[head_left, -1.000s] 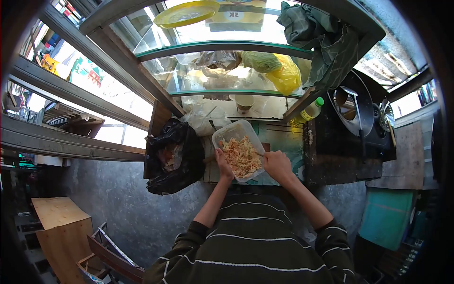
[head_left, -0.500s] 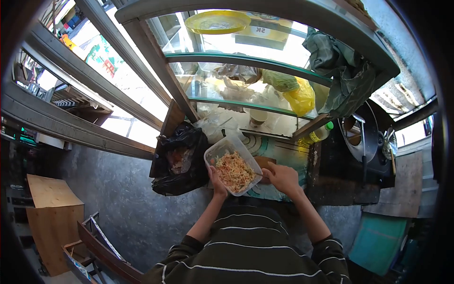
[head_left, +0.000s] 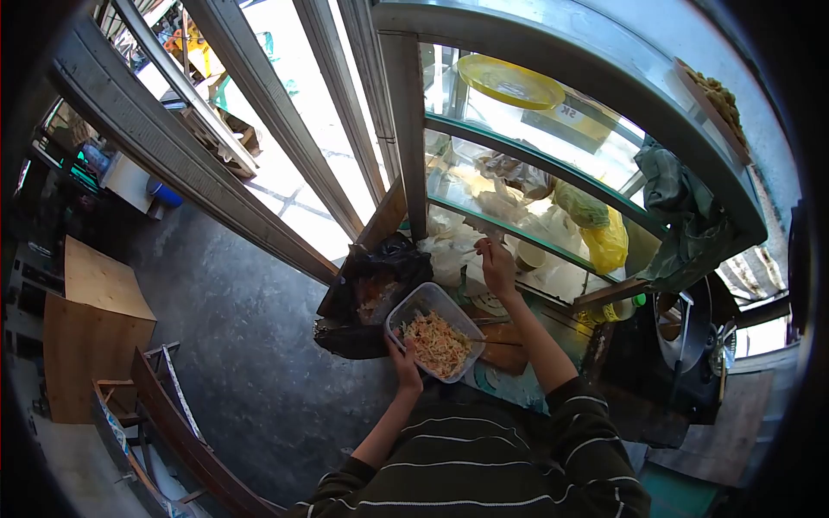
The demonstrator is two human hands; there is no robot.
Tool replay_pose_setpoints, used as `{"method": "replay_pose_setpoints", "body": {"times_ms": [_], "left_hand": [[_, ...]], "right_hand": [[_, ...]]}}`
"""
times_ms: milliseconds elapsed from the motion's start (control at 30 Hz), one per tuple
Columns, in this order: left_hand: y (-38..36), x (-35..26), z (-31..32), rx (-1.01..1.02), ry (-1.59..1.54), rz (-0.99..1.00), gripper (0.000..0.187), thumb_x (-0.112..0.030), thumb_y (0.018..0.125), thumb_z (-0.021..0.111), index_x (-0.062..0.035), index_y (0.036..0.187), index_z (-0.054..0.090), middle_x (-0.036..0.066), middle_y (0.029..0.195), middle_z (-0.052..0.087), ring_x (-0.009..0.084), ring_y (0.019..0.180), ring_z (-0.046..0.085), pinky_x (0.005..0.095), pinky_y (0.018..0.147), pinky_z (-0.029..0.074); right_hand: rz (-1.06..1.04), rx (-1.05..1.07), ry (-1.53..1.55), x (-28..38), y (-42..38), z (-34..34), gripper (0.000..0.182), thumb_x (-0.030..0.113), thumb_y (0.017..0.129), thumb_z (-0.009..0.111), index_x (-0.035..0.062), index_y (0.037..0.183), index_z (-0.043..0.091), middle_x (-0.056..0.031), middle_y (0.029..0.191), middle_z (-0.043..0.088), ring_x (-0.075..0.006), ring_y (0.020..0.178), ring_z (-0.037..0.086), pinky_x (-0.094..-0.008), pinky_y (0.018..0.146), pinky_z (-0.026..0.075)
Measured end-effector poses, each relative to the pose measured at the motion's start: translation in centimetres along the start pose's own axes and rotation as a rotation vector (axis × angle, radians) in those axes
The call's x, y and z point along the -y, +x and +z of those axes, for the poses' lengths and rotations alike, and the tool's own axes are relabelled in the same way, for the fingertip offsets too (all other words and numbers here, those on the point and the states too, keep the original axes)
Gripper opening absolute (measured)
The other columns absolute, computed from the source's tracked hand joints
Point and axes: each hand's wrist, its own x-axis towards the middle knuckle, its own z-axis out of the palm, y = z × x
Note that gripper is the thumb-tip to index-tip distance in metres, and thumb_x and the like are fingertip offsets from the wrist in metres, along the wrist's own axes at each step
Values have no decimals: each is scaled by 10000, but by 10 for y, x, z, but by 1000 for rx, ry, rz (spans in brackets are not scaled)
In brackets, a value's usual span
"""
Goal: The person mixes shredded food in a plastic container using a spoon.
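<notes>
My left hand (head_left: 406, 367) grips the near left side of a clear plastic container (head_left: 473, 326), tilted a little. Shredded vegetable mix (head_left: 436, 344) in pale and orange strands fills its lower part. A thin utensil handle (head_left: 494, 343) sticks out over the container's right rim; its other end is hidden in the mix. Raised beyond the container, my right hand (head_left: 497, 269) has its fingers curled together beside a crumpled clear plastic bag (head_left: 449, 249). What is between those fingers, if anything, is too small to make out. A wooden board (head_left: 508, 350) lies right of the container.
A black plastic bag (head_left: 350, 339) with scraps stands left of the container. Ahead rises a glass-shelved cabinet (head_left: 413, 129) holding bags, a yellow bag (head_left: 607, 242) and a paper cup (head_left: 529, 255). A wok (head_left: 691, 328) sits at right. A wooden bench (head_left: 168, 427) is lower left.
My right hand has let go of the utensil and moved up and away to the plastic bag by the cabinet. My left hand still holds the container. The camera view has turned left.
</notes>
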Motion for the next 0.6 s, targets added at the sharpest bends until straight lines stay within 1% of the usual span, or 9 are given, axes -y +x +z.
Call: {"method": "replay_pose_setpoints", "body": {"times_ms": [33,100,167,200,233,300,400,533,600], "left_hand": [[0,0,0,-14,6,0,584,-266,902,474,-67,1355,165,127,1292,291,233,1199,292,322,990,229],[0,2,-1,-27,-6,-5,577,-258,902,475,-61,1351,172,129,1285,298,230,1194,296,319,989,228],[3,4,-1,-25,-14,-7,569,-250,902,475,-55,1348,180,131,1278,305,228,1189,300,315,989,227],[3,5,-1,-24,1,3,560,-246,902,474,-47,1342,190,132,1270,311,226,1182,306,313,988,228],[4,6,-2,-22,15,14,551,-242,903,473,-39,1337,200,133,1262,318,224,1175,311,310,986,228],[5,7,-2,-24,-9,2,550,-243,902,474,-35,1333,204,133,1257,320,224,1172,313,310,986,227],[6,8,3,-20,-16,-12,552,-250,900,475,-30,1330,207,132,1252,323,224,1170,312,313,987,222],[4,10,11,-29,9,-38,574,-263,896,481,-29,1335,194,138,1262,316,229,1188,293,319,998,201],[6,11,13,-18,11,-29,587,-264,895,483,-31,1342,182,142,1275,307,232,1199,285,319,1003,195]], "right_hand": [[8,-1,-116,3,-2,-3,162,106,834,435,42,843,584,-115,781,612,-262,701,604,-342,649,453],[-11,35,-124,-3,-9,0,178,112,834,422,38,826,583,-112,774,613,-268,704,601,-346,657,450],[15,107,63,-28,-13,18,205,146,848,415,38,833,588,-115,764,614,-265,695,604,-340,634,449],[88,66,162,-33,-14,25,269,204,911,424,7,833,590,-48,654,583,-91,522,480,-255,497,376],[87,69,165,-38,-17,29,269,204,911,424,7,833,590,-48,654,583,-91,522,480,-255,497,376],[210,8,292,-44,-21,30,285,224,923,417,9,839,586,-31,675,577,-41,492,405,-216,458,333],[284,-43,438,-42,-20,19,289,239,931,407,15,860,574,-31,704,573,-34,471,383,-199,439,313],[346,-25,460,-39,-13,4,275,235,911,419,35,844,596,-12,690,576,-50,497,406,-215,460,336],[408,20,543,-38,-12,-4,284,255,923,412,40,876,591,-14,724,571,-51,499,406,-202,455,335]]}}
